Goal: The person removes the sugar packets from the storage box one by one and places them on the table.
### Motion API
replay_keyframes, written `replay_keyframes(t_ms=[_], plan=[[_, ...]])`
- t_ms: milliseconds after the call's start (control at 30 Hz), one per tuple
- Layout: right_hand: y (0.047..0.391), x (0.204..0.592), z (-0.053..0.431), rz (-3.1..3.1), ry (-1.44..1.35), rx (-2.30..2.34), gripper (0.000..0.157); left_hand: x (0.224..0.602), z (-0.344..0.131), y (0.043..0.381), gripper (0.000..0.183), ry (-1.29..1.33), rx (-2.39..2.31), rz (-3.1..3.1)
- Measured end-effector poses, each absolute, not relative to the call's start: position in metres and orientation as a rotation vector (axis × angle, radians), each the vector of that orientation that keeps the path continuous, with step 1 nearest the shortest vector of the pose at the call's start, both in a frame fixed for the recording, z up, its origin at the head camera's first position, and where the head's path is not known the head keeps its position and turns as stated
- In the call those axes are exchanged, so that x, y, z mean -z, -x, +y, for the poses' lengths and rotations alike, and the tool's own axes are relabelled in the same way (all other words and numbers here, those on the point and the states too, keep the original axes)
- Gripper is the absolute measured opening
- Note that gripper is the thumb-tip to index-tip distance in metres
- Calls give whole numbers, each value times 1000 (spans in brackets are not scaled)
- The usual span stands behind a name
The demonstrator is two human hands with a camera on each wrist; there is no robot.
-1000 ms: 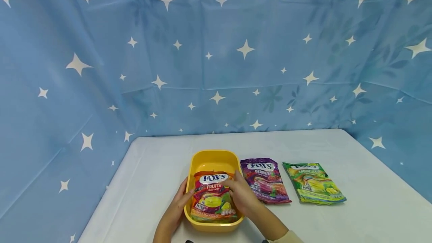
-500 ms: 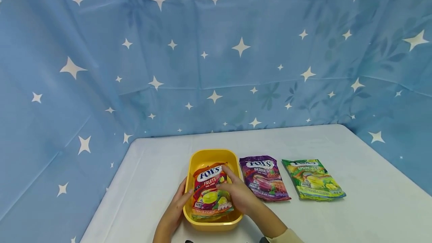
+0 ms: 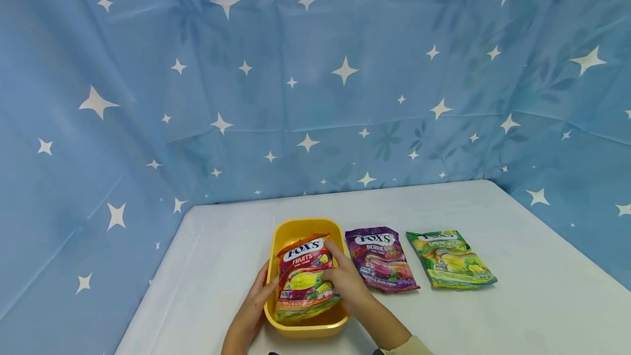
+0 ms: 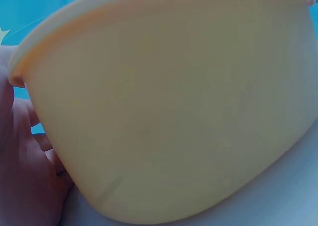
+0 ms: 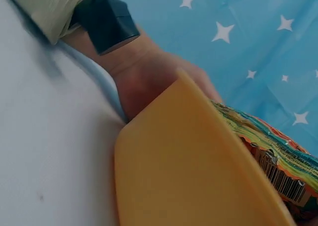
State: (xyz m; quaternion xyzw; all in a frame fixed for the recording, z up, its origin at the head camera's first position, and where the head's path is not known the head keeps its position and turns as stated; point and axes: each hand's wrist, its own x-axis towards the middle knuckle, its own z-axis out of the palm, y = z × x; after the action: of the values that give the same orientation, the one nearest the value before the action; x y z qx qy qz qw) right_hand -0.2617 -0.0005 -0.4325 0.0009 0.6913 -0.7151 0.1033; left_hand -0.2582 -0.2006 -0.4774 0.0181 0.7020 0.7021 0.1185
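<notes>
A red candy bag (image 3: 304, 278) marked FOX'S Fruits sits tilted in a yellow plastic tub (image 3: 296, 229). With thumb and fingers, my right hand (image 3: 349, 285) grips the bag's right side. The bag's crimped edge and barcode rise above the tub rim in the right wrist view, where the fingertips are hidden. My left hand (image 3: 253, 307) holds the tub's left side, thumb at the rim and the other fingers along the outer wall. Up close, the left wrist view is filled by the tub's wall (image 4: 169, 112), with part of the hand at its left.
Right of the tub lies a purple FOX'S Berries bag (image 3: 380, 261). Further right is a green FOX'S candy bag (image 3: 451, 261). All rest on a white-covered table (image 3: 217, 245), with a blue star-patterned curtain (image 3: 276, 81) behind.
My right hand has tilted the red candy bag and raised its right side from lying flat in the tub. The left hand keeps its hold. The head view has shifted slightly.
</notes>
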Motion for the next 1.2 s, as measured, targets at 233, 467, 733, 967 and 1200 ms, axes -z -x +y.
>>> replay_keyframes(t_ms=[233, 467, 733, 967, 1200], plan=[[254, 410, 21, 1851, -50, 2251, 71, 478, -204, 261, 75, -89, -2050, 2034], [221, 387, 77, 1838, -195, 2295, 69, 477, -205, 260, 73, -197, -2066, 2019], [171, 404, 166, 1852, -304, 2162, 67, 477, -206, 258, 69, -189, -2110, 1970], [145, 433, 226, 1801, -212, 2065, 61, 475, -207, 261, 68, -184, -2115, 1975], [143, 451, 232, 1907, -309, 2025, 59, 476, -206, 261, 68, -139, -2088, 1975]])
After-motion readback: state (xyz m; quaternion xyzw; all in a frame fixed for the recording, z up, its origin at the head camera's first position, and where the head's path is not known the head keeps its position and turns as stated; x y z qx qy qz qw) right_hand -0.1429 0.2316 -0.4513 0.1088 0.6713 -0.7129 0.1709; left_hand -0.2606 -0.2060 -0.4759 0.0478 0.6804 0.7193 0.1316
